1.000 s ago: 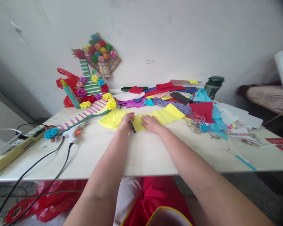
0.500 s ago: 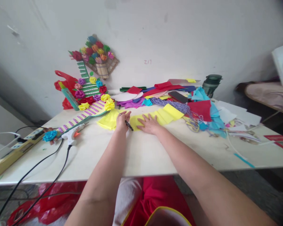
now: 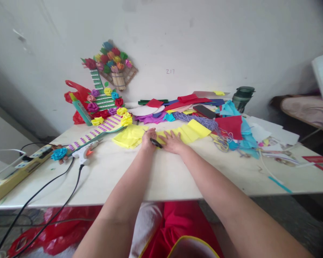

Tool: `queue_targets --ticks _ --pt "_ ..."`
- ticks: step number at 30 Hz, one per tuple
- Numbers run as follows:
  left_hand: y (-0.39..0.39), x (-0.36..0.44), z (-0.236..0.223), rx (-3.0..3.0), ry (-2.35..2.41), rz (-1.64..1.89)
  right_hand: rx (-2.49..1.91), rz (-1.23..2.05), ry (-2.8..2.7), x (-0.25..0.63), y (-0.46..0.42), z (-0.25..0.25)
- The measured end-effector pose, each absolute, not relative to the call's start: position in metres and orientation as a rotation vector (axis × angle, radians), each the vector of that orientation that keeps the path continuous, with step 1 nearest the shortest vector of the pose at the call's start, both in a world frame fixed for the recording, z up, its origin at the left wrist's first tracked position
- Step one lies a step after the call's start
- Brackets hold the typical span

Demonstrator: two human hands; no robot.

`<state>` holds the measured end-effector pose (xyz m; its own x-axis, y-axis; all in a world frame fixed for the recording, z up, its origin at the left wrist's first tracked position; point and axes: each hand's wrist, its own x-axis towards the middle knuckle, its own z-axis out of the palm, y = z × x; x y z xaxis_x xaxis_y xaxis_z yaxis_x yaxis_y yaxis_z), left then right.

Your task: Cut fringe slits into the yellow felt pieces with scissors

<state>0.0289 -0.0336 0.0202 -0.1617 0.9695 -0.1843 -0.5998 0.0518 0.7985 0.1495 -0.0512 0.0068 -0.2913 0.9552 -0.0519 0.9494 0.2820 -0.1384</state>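
Note:
A strip of yellow crepe paper (image 3: 190, 132) lies across the table in front of me, its left part (image 3: 129, 137) loose and creased. In my left hand (image 3: 149, 138) is a pair of black-handled scissors (image 3: 156, 143); the thin metal tip pokes out beyond the fingers, and the rest of the blades is hidden. My right hand (image 3: 173, 142) rests flat on the paper with its fingers spread, just right of the scissors' handle.
To the left are a hot glue gun (image 3: 82, 154), a power strip (image 3: 21, 172) and a flower-covered guitar-shaped craft (image 3: 99, 129). Colored paper (image 3: 230, 127), purple yarn (image 3: 196, 118), a phone (image 3: 204, 111) and a dark bottle (image 3: 242, 98) lie or stand at the back and right.
My left hand with the scissors shifted slightly left, then moved right, close beside my right hand. The right hand's fingers spread wider on the yellow paper.

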Motion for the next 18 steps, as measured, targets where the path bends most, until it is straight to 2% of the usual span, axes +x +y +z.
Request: queue_targets --ticks 8,18 --pt "-0.028 0.028 0.016 0.622 1.078 1.613 -1.879 0.255 -2.438 0.15 -0.052 0.006" --pt "-0.021 0.026 0.013 0.852 1.229 1.431 -2.216 0.257 -2.098 0.155 -0.053 0.01"
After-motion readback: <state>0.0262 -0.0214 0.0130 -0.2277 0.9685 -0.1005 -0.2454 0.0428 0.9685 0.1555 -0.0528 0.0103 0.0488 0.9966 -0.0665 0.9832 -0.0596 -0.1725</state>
